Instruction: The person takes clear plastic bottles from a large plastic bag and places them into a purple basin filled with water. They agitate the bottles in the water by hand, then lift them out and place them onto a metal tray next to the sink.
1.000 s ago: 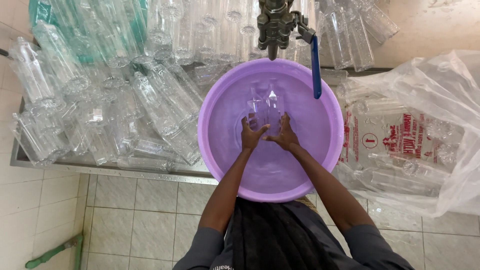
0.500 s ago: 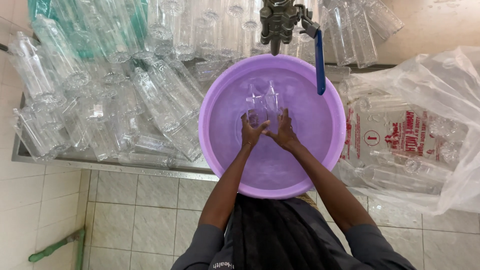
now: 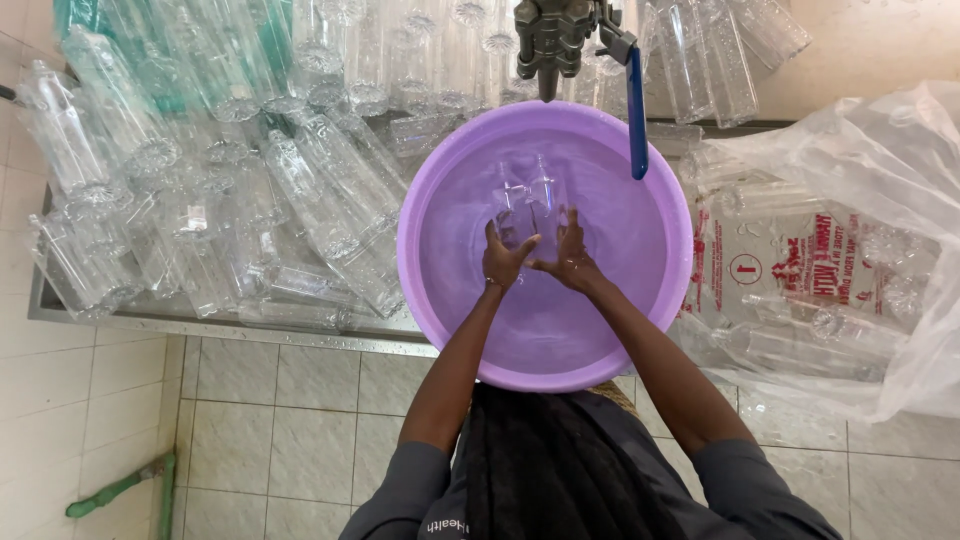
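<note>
My left hand (image 3: 503, 255) and right hand (image 3: 570, 255) sit close together in the water at the centre of the purple basin (image 3: 430, 290), each wrapped around the base of a clear bottle (image 3: 530, 205) that points toward twelve o'clock, under the tap (image 3: 548, 40). Compared with a second ago, I see the hands have barely shifted, so the grip looks settled. Outward, a heap of clear bottles (image 3: 220, 180) lies at nine to eleven o'clock, and a plastic bag (image 3: 850, 270) holding more at three.
</note>
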